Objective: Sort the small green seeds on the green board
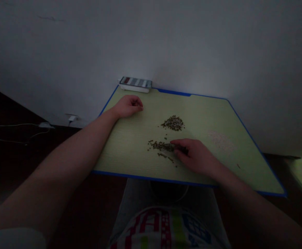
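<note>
My left hand [129,106] rests on the left part of the pale green board [130,152], its fingers curled in; what they hold, if anything, is hidden. My right hand [196,155] lies at the near heap of small dark brown-green grains [161,146], thumb and fingers closed in among them at its right end. Behind that heap sits a second, rounder pile of the same dark grains [173,123]. A few thin brown bits [162,155] lie just in front of the near heap.
Pale small grains [221,141] are spread on the right side. A white box with a dark, striped top [135,84] stands at the back left corner. The blue-edged board meets a white wall [182,41]. A white plug [72,118] and cables are at left.
</note>
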The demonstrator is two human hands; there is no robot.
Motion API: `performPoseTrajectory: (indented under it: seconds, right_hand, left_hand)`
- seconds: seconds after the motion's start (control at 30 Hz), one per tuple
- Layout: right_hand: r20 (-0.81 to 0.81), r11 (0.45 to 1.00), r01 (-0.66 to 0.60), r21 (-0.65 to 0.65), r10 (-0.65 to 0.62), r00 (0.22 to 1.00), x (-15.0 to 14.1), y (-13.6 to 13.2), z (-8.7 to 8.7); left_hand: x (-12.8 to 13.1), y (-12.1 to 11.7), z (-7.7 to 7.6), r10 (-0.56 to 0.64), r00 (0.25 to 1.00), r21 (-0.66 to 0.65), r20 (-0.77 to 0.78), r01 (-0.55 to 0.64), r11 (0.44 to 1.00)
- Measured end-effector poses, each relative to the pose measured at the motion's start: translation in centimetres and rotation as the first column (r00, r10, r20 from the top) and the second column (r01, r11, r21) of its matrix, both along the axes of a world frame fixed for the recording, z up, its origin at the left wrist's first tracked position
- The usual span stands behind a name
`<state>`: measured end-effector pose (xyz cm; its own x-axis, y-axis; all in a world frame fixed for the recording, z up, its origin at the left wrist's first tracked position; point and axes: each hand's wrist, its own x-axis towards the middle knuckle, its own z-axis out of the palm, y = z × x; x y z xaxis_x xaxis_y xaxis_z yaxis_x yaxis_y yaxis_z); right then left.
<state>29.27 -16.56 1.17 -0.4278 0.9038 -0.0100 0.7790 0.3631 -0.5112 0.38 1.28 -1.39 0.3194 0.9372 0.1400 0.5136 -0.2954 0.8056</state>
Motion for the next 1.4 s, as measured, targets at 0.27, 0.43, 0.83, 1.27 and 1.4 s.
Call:
performPoseTrajectory:
  seconds: [0.27,0.43,0.83,1.27,1.4]
  right_hand:
    - [0.049,0.999,-0.023,0.036,0.021,0.999,-1.1,0.0,0.1]
    - [0.074,0.996,-0.048,0.081,0.042,0.996,-2.0,0.3,0.0]
    - [0.152,0.987,-0.148,0.07,0.136,0.979,-4.0,2.2,0.7]
    - [0.166,0.923,-0.385,-0.013,0.382,0.909,-4.3,2.9,2.1]
    - [0.142,0.933,-0.353,-0.073,0.36,0.922,-3.8,2.2,2.2]
  left_hand:
    - [-0.1,0.0,-0.1,-0.016,1.0,0.016,0.011,0.016,1.0]
    - [-0.1,0.1,-0.1,-0.009,1.0,0.019,0.01,0.009,1.0]
    - [0.0,0.1,-0.1,-0.01,0.999,-0.001,0.036,0.01,1.0]
    - [-0.1,0.1,-0.3,-0.014,0.999,0.004,0.031,0.014,1.0]
    - [-0.1,0.0,-0.2,-0.012,1.0,-0.002,0.026,0.013,1.0]
